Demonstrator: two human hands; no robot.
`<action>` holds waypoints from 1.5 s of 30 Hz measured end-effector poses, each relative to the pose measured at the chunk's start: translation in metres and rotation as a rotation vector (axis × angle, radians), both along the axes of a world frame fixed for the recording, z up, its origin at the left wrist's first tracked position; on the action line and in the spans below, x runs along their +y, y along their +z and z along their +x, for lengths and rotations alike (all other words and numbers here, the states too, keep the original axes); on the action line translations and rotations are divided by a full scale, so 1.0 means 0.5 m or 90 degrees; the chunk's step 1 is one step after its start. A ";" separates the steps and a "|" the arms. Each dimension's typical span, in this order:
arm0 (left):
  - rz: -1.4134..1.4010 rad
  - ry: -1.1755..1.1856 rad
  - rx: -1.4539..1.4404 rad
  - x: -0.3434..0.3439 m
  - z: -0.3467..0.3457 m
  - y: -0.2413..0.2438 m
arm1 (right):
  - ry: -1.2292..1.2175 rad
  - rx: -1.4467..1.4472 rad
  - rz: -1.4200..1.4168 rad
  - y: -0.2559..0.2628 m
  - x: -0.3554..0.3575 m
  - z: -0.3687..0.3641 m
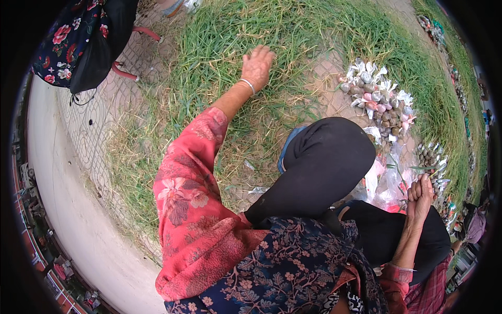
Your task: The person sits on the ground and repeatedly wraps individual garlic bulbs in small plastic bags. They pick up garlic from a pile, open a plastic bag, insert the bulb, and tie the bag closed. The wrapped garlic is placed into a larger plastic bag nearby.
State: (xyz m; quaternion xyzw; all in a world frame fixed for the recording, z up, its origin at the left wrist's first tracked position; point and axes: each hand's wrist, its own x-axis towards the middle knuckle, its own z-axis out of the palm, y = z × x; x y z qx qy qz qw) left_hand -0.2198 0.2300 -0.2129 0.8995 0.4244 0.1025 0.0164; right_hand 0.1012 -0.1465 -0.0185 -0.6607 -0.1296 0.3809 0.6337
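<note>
My left hand [257,68], with a pale bracelet at the wrist, reaches forward palm down over a layer of loose cut grass [211,51]. Its fingers are extended, and nothing shows in its grasp. My right hand [419,194] is closed in a fist above my right thigh, with thin green grass blades [401,174] sticking out of it. Clear and pink plastic bags [386,184] lie just left of that fist. Ahead of my knee sits a cluster of small tied plastic bags [380,102] with brown, rounded contents.
A person in dark floral cloth [62,47] is on a red-legged stool [125,72] at upper left. More small tied bundles [431,157] lie along the right. Patterned paving [84,117] borders a pale road [55,157]. Another person's plaid sleeve [431,280] shows at lower right.
</note>
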 end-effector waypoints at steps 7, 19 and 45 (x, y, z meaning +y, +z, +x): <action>-0.163 -0.188 0.133 -0.090 0.153 -0.157 | 0.010 0.019 0.032 0.020 0.000 -0.039; -0.850 0.001 -0.754 -0.171 0.147 0.184 | 0.182 0.035 0.079 -0.008 0.148 -0.136; -0.051 0.256 -0.311 0.132 -0.158 -0.077 | 0.236 0.224 0.212 -0.007 0.226 -0.063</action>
